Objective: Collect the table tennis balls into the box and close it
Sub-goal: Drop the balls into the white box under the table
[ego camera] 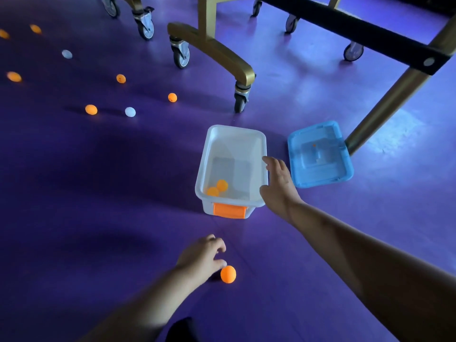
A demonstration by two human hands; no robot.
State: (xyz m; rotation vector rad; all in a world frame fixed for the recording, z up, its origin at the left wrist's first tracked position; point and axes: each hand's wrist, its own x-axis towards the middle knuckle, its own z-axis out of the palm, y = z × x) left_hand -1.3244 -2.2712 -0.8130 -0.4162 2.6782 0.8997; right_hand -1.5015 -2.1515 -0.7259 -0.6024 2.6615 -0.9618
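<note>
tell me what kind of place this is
Probably a table tennis hall or sports room: small orange and white plastic balls lie scattered over a smooth purple sports floor, and a gold metal folding-table frame on caster wheels stands behind the open white plastic box.

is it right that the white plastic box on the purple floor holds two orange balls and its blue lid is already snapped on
Not quite. The head view shows the white plastic box holding two orange balls, but its blue lid is off, lying on the purple floor to the box's right.
</note>
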